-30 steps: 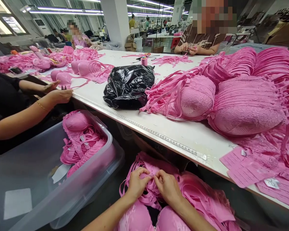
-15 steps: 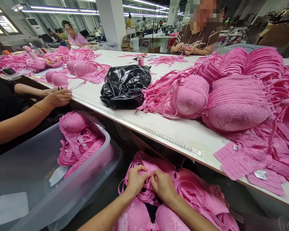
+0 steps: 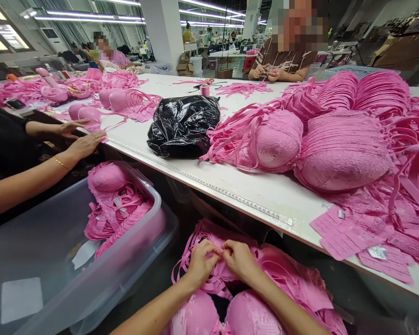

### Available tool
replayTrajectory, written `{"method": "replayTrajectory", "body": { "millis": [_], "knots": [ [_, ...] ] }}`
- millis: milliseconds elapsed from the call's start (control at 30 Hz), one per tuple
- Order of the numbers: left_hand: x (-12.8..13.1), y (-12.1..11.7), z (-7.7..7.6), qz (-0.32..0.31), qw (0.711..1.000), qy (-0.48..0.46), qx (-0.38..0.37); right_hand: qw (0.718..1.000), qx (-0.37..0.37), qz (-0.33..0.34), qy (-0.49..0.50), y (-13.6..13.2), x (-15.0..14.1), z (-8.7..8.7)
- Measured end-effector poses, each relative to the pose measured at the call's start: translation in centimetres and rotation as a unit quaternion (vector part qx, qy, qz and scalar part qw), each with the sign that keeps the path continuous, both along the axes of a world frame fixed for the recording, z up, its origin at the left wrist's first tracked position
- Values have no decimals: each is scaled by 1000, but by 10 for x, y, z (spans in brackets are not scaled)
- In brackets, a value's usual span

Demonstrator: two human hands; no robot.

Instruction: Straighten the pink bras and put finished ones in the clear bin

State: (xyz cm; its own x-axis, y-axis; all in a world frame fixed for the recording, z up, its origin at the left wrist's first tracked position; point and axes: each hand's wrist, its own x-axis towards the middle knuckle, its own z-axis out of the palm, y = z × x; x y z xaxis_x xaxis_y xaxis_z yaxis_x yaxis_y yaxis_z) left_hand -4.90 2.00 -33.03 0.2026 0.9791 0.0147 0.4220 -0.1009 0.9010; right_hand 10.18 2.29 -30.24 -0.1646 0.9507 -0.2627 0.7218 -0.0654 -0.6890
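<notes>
Low in the view, a pink bra [image 3: 253, 314] with lace-patterned cups lies across my lap, its cups toward me. My left hand [image 3: 202, 263] pinches thin pink material at the bra's far side, thumb against forefinger. Close beside it, my right hand [image 3: 240, 261] pinches the same area, fingertips almost touching the left ones. The exact bit between the fingertips is too small to make out, but it seems part of the bra. More pink bras [image 3: 293, 274] with loose straps are heaped beneath and to the right of my forearms.
A white table [image 3: 258, 190] with a measuring tape [image 3: 195, 179] along its edge stands ahead. On it are stacked pink bras [image 3: 345, 149] and a black plastic bag [image 3: 185, 125]. At left, a clear plastic bin [image 3: 153, 195] holds bras, near a co-worker's hands [image 3: 85, 144]. Another person [image 3: 282, 60] sits opposite.
My hands stay pinched at the bra, shifted slightly with the fingertips a little closer. The left co-worker's hands have gone from held together to spread flatter at the table edge.
</notes>
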Motion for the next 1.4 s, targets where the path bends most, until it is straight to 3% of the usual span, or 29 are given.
{"method": "replayTrajectory", "body": {
  "millis": [133, 300, 400, 633, 933, 1167, 1400],
  "knots": [
    [-3, 2, 0, 5, 1000, 8, -16, 999, -16, 31, -6, 11, 2, 8],
    [-5, 5, -1, -24, 1000, -4, 5, 995, -33, 90, -17, 23, 4, 13],
    [-6, 6, -1, -27, 999, 1, 23, 994, -44, 93, -36, 25, 4, 13],
    [-9, 3, 0, -125, 980, 60, 140, 988, -91, 75, -97, 30, -3, 11],
    [-8, 7, -1, -172, 937, 88, 291, 985, -100, 43, -134, 28, -6, 25],
    [-8, 9, 0, -190, 901, 107, 376, 989, -127, 22, -75, 27, -4, 15],
    [4, 9, -7, -159, 924, 93, 335, 985, -161, 7, 60, 34, -1, 9]
  ]
}}
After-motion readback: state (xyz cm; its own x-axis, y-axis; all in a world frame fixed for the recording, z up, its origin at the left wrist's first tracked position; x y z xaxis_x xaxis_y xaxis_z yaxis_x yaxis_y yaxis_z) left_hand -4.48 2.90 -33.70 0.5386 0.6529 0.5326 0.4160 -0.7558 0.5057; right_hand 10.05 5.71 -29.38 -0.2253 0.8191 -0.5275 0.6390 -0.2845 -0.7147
